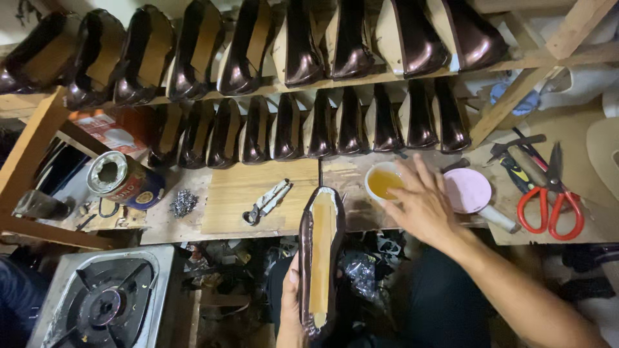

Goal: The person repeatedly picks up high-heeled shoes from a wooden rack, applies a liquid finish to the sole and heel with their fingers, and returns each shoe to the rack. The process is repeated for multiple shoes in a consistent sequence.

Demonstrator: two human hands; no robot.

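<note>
I see the left hand [291, 309] holding a shoe [320, 258] sole-up, toe pointing away, just in front of the counter [245, 193] edge and over the dark gap below. The shoe is dark glossy brown leather w/ the upper pulled round a tan insole; the leather edge looks wrinkled along the rim. The thumb lies along the shoe's left side; the other fingers are hidden under it, so it's a clasp round the shoe, not fully visible.

The right hand [422, 203] hovers over the counter w/ its fingers [412, 174] spread, tips at a small white cup [385, 181] of amber liquid, prob. glue. Can't tell if they touch the rim. Just beside it to the right sits a pink-lidded tub [467, 191].

Hard to make out: the left hand is cut off by the bottom edge, and the stuff under the counter is a dark clutter.

Containers: a tin can [122, 179] lies on its side at the left, w/ a small heap of nails [184, 203] near it. Pincers [265, 202] lie mid-counter; red-handled scissors [551, 200] are at the right. Two shelf rows [361, 80] behind hold more dark shoes standing on end. A gas burner [106, 299] sits lower left.
</note>
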